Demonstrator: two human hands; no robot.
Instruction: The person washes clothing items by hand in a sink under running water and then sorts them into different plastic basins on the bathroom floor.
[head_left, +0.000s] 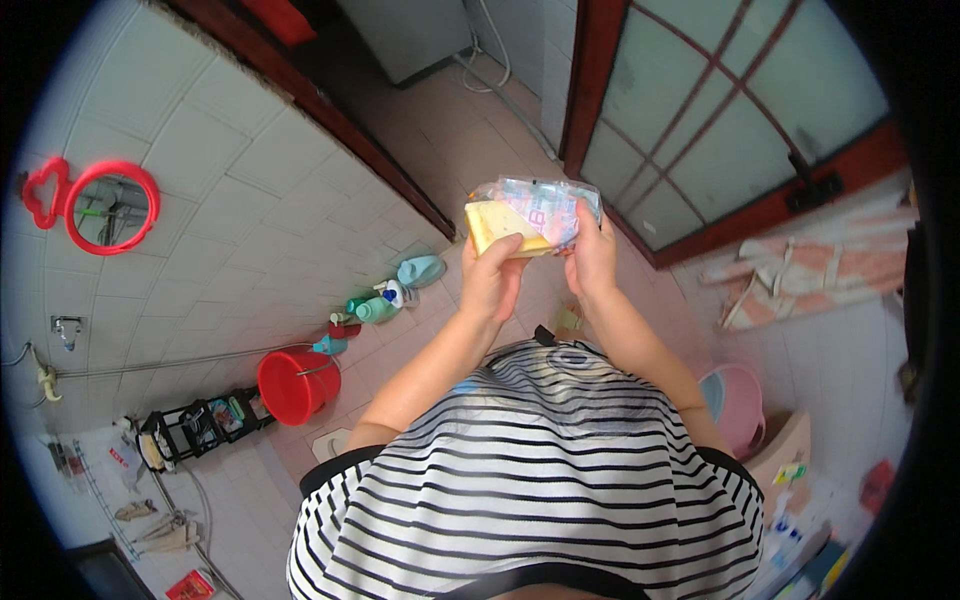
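Both my hands hold a flat item in front of my chest. It has a pale yellow, sponge-like block (499, 221), partly covered by a clear plastic wrapper (551, 196) with pink and blue print. My left hand (491, 274) grips the yellow block's near left corner, thumb on top and fingers underneath. My right hand (595, 251) pinches the wrapper's right side, its thumb lying along the printed film. Whether the yellow block is food or a cleaning sponge, I cannot tell. Its underside is hidden.
Along the tiled wall at left stand several bottles (377, 309), a red bucket (289, 386) and a black rack (202, 427). A red-framed mirror (112, 208) hangs there. Ahead is a doorway with a frosted-glass door (682, 150). Pink basins (742, 397) and a striped towel (817, 277) are at right.
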